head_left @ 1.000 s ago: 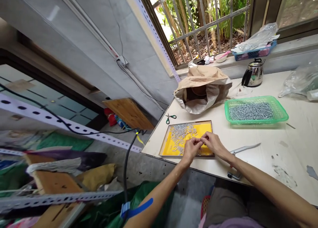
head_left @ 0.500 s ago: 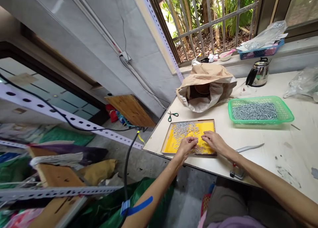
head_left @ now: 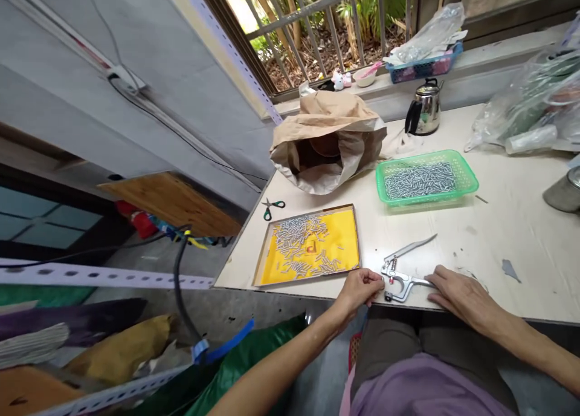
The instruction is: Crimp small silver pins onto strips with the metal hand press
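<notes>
My left hand (head_left: 361,288) is by the table's front edge, thumb and fingertips pinched together; what they hold is too small to make out. Just right of it, silver snap pliers (head_left: 405,283) lie on the tabletop, their two handles spread apart. The fingers of my right hand (head_left: 464,295) close on the end of the lower handle. To the left, a shallow tray (head_left: 357,237) with a yellow lining bears many small metal pins (head_left: 296,234), mostly heaped at its far left.
A green plastic basket (head_left: 469,180) full of similar pins stands behind the pliers. Scissors (head_left: 272,208), an open brown paper bag (head_left: 328,135), a kettle (head_left: 425,109) and clear plastic bags (head_left: 530,101) are on the table (head_left: 512,222). A black cable (head_left: 179,277) hangs at the left.
Both hands have left the tray and moved right to the pliers. My right hand has taken hold of the lower handle. The view has turned to the right.
</notes>
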`<action>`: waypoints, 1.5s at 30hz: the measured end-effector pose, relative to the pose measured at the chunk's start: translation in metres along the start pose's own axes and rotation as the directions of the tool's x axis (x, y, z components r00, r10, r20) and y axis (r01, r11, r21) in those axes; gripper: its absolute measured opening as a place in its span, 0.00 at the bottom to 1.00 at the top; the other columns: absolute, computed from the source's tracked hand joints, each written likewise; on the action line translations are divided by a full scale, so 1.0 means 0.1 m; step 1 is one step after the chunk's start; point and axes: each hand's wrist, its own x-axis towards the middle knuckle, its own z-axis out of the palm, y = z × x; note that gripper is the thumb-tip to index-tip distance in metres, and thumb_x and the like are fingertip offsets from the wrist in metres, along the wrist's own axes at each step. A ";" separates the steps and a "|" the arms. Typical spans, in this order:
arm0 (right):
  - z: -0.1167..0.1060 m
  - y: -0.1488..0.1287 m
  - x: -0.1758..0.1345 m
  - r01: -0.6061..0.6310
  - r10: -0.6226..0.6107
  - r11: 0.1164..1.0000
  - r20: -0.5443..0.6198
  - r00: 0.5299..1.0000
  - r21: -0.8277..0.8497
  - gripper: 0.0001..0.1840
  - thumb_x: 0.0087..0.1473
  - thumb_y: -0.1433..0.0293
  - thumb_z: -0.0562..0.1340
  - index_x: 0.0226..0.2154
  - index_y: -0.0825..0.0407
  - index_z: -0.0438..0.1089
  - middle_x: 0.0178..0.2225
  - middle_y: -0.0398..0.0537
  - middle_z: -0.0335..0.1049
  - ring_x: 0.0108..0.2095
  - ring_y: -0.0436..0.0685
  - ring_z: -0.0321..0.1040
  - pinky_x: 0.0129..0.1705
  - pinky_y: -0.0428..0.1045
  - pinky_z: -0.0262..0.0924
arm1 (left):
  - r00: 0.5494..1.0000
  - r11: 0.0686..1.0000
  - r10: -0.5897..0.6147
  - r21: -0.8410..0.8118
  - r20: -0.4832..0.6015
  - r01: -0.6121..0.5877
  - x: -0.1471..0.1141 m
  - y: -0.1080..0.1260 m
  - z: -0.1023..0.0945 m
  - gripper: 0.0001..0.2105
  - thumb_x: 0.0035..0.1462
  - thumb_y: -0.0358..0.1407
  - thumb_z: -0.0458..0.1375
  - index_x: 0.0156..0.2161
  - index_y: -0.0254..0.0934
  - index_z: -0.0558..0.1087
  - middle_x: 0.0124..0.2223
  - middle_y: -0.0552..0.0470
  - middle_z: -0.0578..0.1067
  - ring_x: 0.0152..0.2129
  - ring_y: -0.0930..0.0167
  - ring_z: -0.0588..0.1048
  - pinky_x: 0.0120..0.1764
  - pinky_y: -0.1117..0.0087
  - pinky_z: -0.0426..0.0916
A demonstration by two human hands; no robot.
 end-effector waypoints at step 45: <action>-0.02 0.56 0.40 0.047 -0.035 0.989 0.089 0.995 -0.139 0.53 0.35 0.47 0.68 0.58 0.56 0.56 0.57 0.67 0.57 0.59 0.74 0.50 0.56 0.68 0.47 | 0.936 0.904 -0.342 0.301 0.082 0.304 0.08 0.13 0.09 0.12 0.45 0.34 0.64 0.18 0.32 0.68 0.13 0.60 0.64 0.08 0.82 0.59 0.14 0.79 0.53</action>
